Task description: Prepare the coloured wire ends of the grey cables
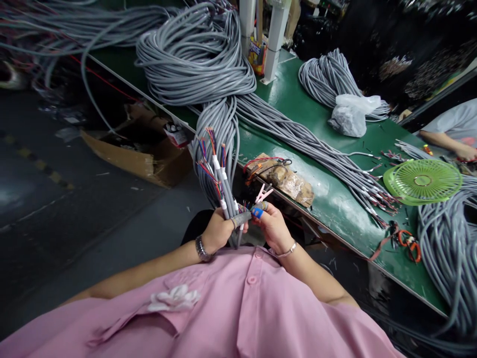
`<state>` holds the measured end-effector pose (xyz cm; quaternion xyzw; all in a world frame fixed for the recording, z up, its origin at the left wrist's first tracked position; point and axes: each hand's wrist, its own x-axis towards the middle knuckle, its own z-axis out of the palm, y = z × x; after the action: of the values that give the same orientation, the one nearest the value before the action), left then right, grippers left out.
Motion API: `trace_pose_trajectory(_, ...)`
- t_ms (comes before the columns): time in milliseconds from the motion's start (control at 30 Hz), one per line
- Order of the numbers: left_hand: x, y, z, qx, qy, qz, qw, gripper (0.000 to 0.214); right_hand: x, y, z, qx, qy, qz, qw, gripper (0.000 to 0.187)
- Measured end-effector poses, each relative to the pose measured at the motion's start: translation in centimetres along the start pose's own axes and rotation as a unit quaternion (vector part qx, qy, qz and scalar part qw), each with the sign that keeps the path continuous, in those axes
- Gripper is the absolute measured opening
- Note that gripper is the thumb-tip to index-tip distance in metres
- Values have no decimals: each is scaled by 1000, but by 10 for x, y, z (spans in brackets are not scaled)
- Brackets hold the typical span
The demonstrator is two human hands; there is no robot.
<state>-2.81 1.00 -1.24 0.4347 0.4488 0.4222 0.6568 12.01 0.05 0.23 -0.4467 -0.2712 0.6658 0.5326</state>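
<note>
My left hand (218, 229) is closed around several grey cables (228, 185) whose stripped ends point up and away from me. White bands ring the cables just below the bare part, and thin red, blue and dark wires (211, 140) fan out at the tips. Grey wrapping covers the thumb. My right hand (274, 226) is pinched against the left one at some short coloured wires (244, 205); blue tape covers one of its digits. A pink clip-like piece (264, 193) sticks up beside its fingers. What exactly the right fingertips grip is hidden.
A green table (335, 219) holds a large grey cable coil (197, 54), a wrapped brown block (290, 181), a green fan (423, 181) and orange-handled scissors (410, 244). An open cardboard box (126, 156) stands on the floor to the left. Another person's arm (443, 141) shows at far right.
</note>
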Motion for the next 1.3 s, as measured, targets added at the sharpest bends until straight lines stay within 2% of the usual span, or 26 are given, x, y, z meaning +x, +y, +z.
trace_pose_trajectory(233, 0, 11, 7, -53, 9, 13, 998, 20, 2, -1, -14, -41, -27, -26, 998, 20)
trace_pose_trajectory(367, 2, 18, 10, -82, -12, -1, 997, 20, 14, -2, -27, 30, -26, 28, 999, 46)
trace_pose_trajectory(467, 4, 19, 13, -88, -15, -10, 996, 19, 25, -7, -26, 35, -41, 29, 998, 56)
trace_pose_trajectory(667, 9, 19, 20, -107, -8, -20, 994, 19, 34, -11, -11, 40, -77, 7, 996, 55)
trace_pose_trajectory(833, 11, 18, 22, -99, 15, -21, 995, 16, 38, -5, -6, 70, -51, 15, 996, 52)
trace_pose_trajectory(1000, 12, 13, 20, -87, 13, -16, 996, 19, 40, -3, -5, 93, -40, 6, 995, 50)
trace_pose_trajectory(1200, 5, 12, 13, -84, 2, -7, 996, 14, 29, -8, -16, 99, -82, 45, 991, 58)
trace_pose_trajectory(1300, 0, 11, 8, -74, -6, 4, 997, 17, 19, -11, -27, 46, -122, 71, 989, 54)
